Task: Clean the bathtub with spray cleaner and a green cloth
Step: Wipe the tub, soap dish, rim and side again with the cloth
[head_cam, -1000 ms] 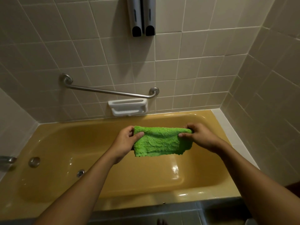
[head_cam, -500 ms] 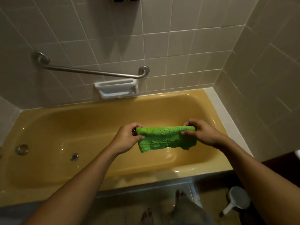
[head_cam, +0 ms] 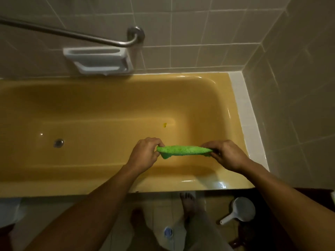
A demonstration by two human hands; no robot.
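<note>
While the green cloth [head_cam: 183, 150] hangs as a narrow rolled band above the bathtub [head_cam: 199, 184], the step in hand reads as folding it into a wiping pad.

- Left hand [head_cam: 145, 153] pinches one end, fingers [head_cam: 154, 142] curled over its top edge.
- Right hand [head_cam: 225, 155] pinches the other end the same way. Both are closed tight on fabric, nothing else held.
- The cloth spans between the two sets of fingers, clear of the tub floor below them.
- Small dark-yellow mark [head_cam: 164, 125] on the tub floor, just beyond the fingers.
- Drain [head_cam: 58, 143] lies well off to the left of the left fingers.
- Spray cleaner not in view.
- White scoop [head_cam: 243, 209] sits on the bathroom floor, nearer the body than the right fingers.

To do it well, as I judge it:
- Bring the two ends together evenly so the pad comes out thick and flat.
- Tuck in the loose corner drooping below the left fingers.
- Finish with one hand gripping the pad and the other free for the spray.

Risk: a slack pinch drops the cloth into the tub.
</note>
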